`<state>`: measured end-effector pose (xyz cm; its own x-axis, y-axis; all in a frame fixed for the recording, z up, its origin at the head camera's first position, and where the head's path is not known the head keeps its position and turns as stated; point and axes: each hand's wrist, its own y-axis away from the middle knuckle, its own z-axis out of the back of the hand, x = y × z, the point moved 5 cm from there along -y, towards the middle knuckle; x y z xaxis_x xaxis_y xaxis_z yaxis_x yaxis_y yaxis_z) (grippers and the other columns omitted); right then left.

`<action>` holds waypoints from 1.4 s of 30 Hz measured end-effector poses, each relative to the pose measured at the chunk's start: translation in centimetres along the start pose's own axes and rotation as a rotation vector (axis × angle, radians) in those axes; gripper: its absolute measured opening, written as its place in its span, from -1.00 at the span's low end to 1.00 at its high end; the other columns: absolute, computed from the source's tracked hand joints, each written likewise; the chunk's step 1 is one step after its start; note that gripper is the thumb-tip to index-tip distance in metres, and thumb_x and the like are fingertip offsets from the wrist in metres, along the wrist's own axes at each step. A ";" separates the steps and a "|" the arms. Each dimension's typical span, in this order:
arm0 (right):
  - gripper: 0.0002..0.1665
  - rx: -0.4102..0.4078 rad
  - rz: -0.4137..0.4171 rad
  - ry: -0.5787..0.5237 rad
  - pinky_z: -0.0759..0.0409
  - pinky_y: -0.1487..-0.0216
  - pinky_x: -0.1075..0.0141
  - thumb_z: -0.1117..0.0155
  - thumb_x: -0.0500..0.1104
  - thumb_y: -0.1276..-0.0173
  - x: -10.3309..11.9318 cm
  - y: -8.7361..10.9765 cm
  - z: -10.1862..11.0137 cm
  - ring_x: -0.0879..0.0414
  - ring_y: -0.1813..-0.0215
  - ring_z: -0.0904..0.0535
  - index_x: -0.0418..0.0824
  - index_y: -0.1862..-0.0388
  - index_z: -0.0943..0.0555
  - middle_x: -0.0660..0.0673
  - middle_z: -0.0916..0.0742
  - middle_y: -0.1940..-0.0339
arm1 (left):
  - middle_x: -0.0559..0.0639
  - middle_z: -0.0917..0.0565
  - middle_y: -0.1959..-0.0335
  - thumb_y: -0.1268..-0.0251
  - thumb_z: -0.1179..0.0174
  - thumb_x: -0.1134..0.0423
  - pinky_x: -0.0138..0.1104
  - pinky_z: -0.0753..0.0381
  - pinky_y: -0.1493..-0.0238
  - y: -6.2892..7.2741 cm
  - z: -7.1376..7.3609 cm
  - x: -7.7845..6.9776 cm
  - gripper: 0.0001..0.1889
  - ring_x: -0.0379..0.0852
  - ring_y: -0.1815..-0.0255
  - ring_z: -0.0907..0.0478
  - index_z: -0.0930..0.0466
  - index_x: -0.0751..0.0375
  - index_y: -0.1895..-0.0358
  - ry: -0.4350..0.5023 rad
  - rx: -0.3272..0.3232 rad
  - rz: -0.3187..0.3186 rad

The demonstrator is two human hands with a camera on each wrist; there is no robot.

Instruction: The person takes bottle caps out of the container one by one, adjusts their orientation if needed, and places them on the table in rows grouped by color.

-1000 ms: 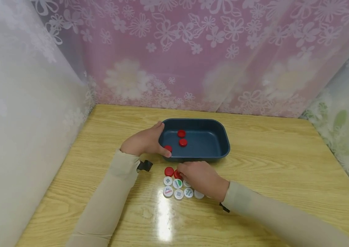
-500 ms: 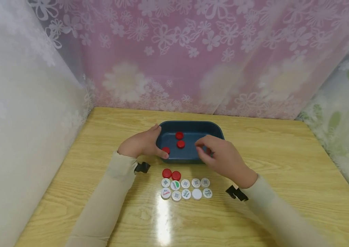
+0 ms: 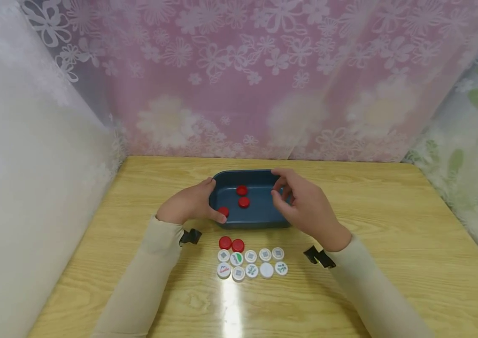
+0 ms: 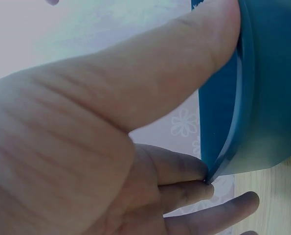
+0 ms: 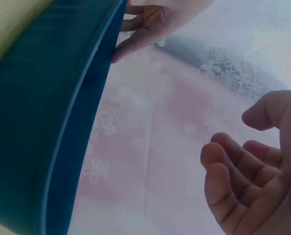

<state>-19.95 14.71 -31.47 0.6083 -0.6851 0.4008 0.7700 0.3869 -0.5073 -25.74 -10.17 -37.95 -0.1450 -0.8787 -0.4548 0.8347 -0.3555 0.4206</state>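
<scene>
My left hand [image 3: 188, 202] grips the left end of a dark blue rectangular tray [image 3: 256, 224], thumb at its front rim and fingers at the back. In the left wrist view, the thumb [image 4: 204, 41] and fingertips meet the tray's rim [image 4: 244, 88]. Over the tray's right end hovers my right hand [image 3: 308, 206], fingers loosely bent, thumb apart, nothing seen between them. Inside the tray lie red bottle caps: one upturned [image 3: 242, 190], a cap in front of it [image 3: 244, 202], and a third cap [image 3: 223, 212] by my left thumb. My right hand hides the tray's right end.
Two red caps [image 3: 231, 244] lie on the wooden table [image 3: 391, 234] in front of the tray. Nearer stand two rows of white caps [image 3: 250, 256], some printed. A pink floral curtain [image 3: 230, 103] closes off the back, with pale curtains at both sides.
My right hand has gone from the caps on the table to over the tray's right end, its fingers spreading slightly. My left hand keeps its hold. The head view has tilted up a little.
</scene>
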 end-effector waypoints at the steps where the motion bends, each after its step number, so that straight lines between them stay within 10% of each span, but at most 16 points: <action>1: -0.48 0.009 -0.005 0.008 -0.58 0.40 0.29 -0.32 -0.19 -0.46 0.0 0.0 -0.1 0.23 0.31 -0.63 -0.20 -0.36 -0.51 0.06 -0.74 0.19 | 0.08 0.10 -0.73 -0.11 -0.54 -0.18 0.05 -0.21 -0.57 0.1 0.1 0.0 0.26 0.12 -0.70 0.04 0.10 0.19 -0.70 0.000 -0.002 0.001; 42: -0.61 0.230 -0.044 0.128 -0.64 0.29 0.24 -0.40 -0.08 -0.43 -0.6 0.6 -3.8 0.15 0.20 -0.63 -0.17 -0.16 -0.63 -0.05 -0.72 0.05 | 0.12 0.03 -0.71 -0.14 -0.51 -0.20 0.02 -0.22 -0.57 0.3 0.2 0.0 0.21 0.14 -0.68 -0.03 0.05 0.24 -0.69 -0.051 -0.024 0.006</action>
<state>-20.60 13.00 -34.85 0.5554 -0.7709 0.3118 0.8275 0.4752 -0.2991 -25.60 -10.32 -37.71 -0.1661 -0.8963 -0.4111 0.8482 -0.3425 0.4040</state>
